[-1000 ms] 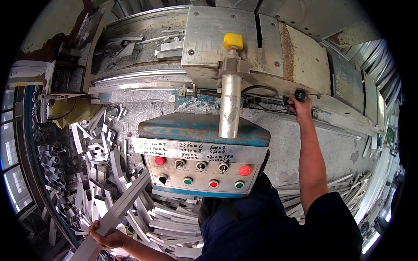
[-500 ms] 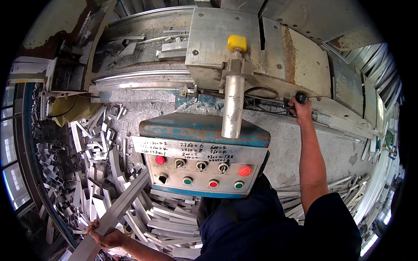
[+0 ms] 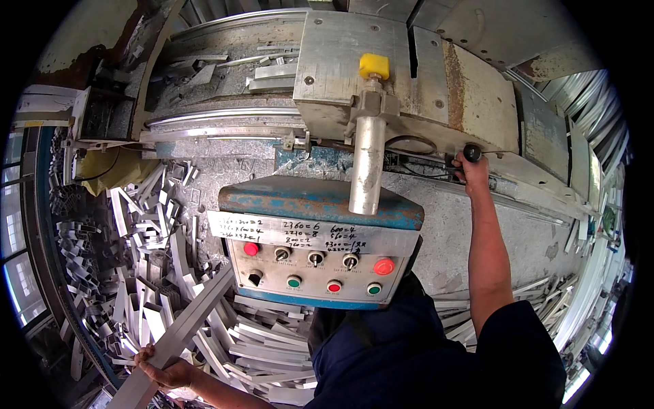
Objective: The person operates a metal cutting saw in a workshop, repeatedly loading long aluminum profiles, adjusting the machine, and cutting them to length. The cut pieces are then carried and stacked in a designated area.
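At the lower left, my left hand (image 3: 163, 370) is closed around a long silvery metal bar (image 3: 185, 328), which slants up to the left edge of the control panel. My right arm reaches forward to the machine's front edge. There my right hand (image 3: 473, 170) grips a lever with a round black knob (image 3: 471, 153). The control panel (image 3: 313, 271) stands between my arms, with red and green buttons and several rotary switches on its face. Across its top lies a pale strip (image 3: 286, 234) with handwriting. Above it a metal cylinder (image 3: 368, 163) with a yellow cap (image 3: 374, 66) juts from the machine.
Heaps of cut metal offcuts (image 3: 146, 273) cover the floor at left and around the panel. A metal machine bed with rails (image 3: 225, 117) runs across the back. Long metal profiles (image 3: 586, 109) are stacked at the far right. A yellow sack (image 3: 116, 170) lies at left.
Almost nothing differs. The view has shifted very slightly; both hands keep their places, the left on the bar and the right on the lever.
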The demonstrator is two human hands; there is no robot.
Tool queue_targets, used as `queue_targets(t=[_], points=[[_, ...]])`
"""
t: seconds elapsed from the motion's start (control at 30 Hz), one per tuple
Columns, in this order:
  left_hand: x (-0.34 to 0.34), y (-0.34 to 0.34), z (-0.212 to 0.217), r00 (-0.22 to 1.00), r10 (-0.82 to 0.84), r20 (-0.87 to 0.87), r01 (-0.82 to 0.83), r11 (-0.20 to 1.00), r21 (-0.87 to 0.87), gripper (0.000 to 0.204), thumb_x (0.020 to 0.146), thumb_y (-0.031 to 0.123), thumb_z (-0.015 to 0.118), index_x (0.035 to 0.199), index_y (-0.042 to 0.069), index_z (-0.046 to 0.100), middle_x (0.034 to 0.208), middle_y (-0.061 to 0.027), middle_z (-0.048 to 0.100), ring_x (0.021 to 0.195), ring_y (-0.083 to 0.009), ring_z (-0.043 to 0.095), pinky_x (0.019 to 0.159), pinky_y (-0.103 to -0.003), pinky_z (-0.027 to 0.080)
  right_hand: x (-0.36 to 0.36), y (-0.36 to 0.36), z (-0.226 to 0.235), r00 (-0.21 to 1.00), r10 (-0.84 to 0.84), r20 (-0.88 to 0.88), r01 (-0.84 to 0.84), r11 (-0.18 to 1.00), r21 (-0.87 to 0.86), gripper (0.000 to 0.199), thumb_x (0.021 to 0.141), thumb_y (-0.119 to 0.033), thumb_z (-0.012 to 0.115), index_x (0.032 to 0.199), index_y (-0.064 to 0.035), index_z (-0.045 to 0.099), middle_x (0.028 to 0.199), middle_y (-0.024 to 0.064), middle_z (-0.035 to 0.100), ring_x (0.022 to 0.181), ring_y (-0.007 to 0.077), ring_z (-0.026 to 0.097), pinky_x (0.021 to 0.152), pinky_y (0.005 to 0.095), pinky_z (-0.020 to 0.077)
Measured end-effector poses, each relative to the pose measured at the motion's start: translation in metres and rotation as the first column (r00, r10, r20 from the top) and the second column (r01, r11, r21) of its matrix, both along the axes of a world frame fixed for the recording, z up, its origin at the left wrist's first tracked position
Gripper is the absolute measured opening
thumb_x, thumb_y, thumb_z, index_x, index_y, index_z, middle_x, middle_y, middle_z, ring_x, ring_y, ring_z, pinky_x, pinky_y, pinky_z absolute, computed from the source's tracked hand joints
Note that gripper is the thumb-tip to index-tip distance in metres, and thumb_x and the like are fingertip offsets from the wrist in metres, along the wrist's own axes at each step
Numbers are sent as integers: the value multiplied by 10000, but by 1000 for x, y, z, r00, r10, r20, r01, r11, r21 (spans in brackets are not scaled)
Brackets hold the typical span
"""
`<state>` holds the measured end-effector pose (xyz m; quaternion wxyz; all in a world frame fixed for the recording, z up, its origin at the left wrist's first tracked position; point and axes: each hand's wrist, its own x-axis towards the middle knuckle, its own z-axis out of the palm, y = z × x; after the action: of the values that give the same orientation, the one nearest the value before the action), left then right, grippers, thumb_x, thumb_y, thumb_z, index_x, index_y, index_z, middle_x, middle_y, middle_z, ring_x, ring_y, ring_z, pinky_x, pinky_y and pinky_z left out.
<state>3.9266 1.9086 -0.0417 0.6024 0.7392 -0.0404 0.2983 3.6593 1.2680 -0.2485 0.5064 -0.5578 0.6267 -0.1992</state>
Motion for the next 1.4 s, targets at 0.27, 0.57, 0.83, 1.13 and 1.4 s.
queue_targets(t=[0.27,0.57,0.83,1.13,1.4], points=[[-3,7,-1,999,-32,24,32,999,-4,231,892,203,533,955,-18,550,858,-92,528,803,-177,497,795,-312,406,-1,-1,1,1000,8,-15,-8,1000,15,203,779,-207,695,891,-67,597,784,37,634,733,152,668,463,248,471],[-2,7,0,999,-32,22,32,999,10,239,894,210,532,953,-20,560,866,-92,534,801,-181,501,789,-309,410,-2,-2,-7,999,-52,-10,52,998,17,214,771,-189,696,915,-66,596,782,39,633,720,154,661,465,264,487],[0,8,0,1000,10,20,-10,1000,11,247,877,223,528,894,-15,591,826,-87,542,795,-188,518,776,-319,420,6,8,-3,990,-135,38,136,991,-3,238,772,-187,709,915,-35,593,788,56,633,713,153,648,492,290,518],[-1,3,2,1000,3,-2,-3,999,33,208,906,219,506,913,12,525,832,-75,507,788,-182,487,787,-311,407,12,10,0,992,-125,23,125,992,-2,205,782,-188,713,859,-37,597,781,57,633,695,154,649,474,278,517],[3,7,2,1000,-5,18,4,1000,15,220,902,214,513,937,-2,541,836,-88,531,783,-188,515,786,-312,432,14,11,-2,993,-114,34,114,993,-7,198,780,-194,716,832,-42,601,765,48,632,689,146,647,461,261,496]])
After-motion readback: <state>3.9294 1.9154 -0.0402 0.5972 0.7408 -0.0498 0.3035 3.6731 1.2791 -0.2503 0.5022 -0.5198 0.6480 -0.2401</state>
